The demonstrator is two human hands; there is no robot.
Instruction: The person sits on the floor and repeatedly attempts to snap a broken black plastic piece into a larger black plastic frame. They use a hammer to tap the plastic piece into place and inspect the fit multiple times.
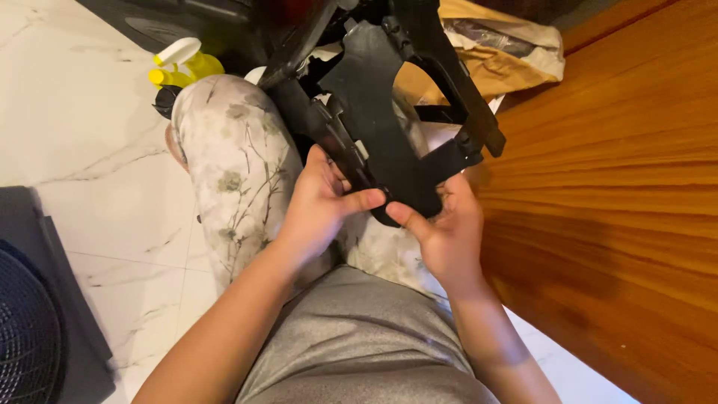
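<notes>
A large black plastic panel (pixel 378 105) with ribs and cut-outs rests over my lap, its narrow end pointing toward me. My left hand (pixel 323 203) grips its left edge, thumb pressed across the lower tip. My right hand (pixel 441 224) holds the same tip from the right, thumb on the front face. Both hands meet at the panel's lowest corner. The far part of the panel runs up out of view.
I sit on a white marbled floor (pixel 82 142) in floral trousers (pixel 239 164). A yellow spray bottle (pixel 183 66) lies beyond my knee. Brown wooden furniture (pixel 613 194) fills the right side. A crumpled paper bag (pixel 493 56) lies behind the panel, and a dark fan grille (pixel 26 329) sits at lower left.
</notes>
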